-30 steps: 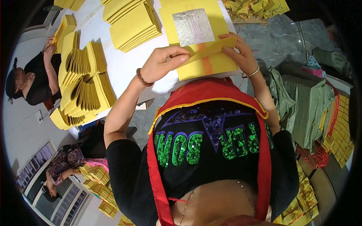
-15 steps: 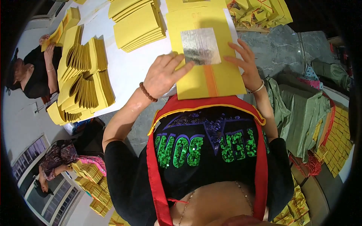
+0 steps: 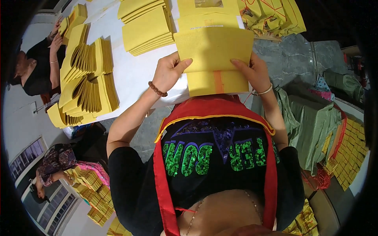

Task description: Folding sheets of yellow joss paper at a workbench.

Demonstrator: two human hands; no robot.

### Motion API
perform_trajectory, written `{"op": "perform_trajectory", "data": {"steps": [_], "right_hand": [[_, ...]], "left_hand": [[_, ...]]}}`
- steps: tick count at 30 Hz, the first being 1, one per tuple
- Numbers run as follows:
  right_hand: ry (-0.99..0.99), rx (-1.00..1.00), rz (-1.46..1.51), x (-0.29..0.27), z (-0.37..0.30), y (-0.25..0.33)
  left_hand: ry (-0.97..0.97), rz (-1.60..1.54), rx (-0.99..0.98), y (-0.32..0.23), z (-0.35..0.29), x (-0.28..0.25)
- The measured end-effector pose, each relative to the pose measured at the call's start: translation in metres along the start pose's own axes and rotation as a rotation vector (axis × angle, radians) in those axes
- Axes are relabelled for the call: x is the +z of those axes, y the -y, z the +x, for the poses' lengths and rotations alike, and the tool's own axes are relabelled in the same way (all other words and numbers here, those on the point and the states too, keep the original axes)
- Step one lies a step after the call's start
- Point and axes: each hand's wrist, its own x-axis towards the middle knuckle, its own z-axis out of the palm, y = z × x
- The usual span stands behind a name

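A plain yellow paper sheet (image 3: 214,49) is raised between my hands, its far edge lifted and wider than the paper beneath. My left hand (image 3: 169,70) pinches its left edge, thumb on top. On the opposite edge my right hand (image 3: 256,71) is closed in the same way. Under it, at the near edge of the table, lies yellow paper (image 3: 201,83) with an orange stripe (image 3: 219,81). No silver square shows on this paper now. Farther up, another yellow paper (image 3: 185,8) bears part of a silver patch (image 3: 208,3).
Fanned yellow paper bundles (image 3: 86,84) and a flat yellow stack (image 3: 147,33) sit on the white table (image 3: 118,59). Yellow pieces with red cords (image 3: 271,15) lie at far right. Green wrapped bales (image 3: 307,122) stand right. Two people work at the left.
My hands have moved from resting around the silver square to gripping both sides of a yellow sheet. That sheet now stands raised, and the silver square is out of sight.
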Motion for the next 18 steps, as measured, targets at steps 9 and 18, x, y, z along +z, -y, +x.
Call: {"op": "perform_trajectory", "data": {"steps": [9,18], "right_hand": [[-0.063,-0.045,0.040,0.002,0.009,-0.009],[0.032,0.224,-0.098,-0.004,0.015,-0.002]], "left_hand": [[-0.035,-0.184,-0.036,-0.009,0.002,0.007],[0.017,-0.176,-0.141,-0.017,0.009,0.002]]}}
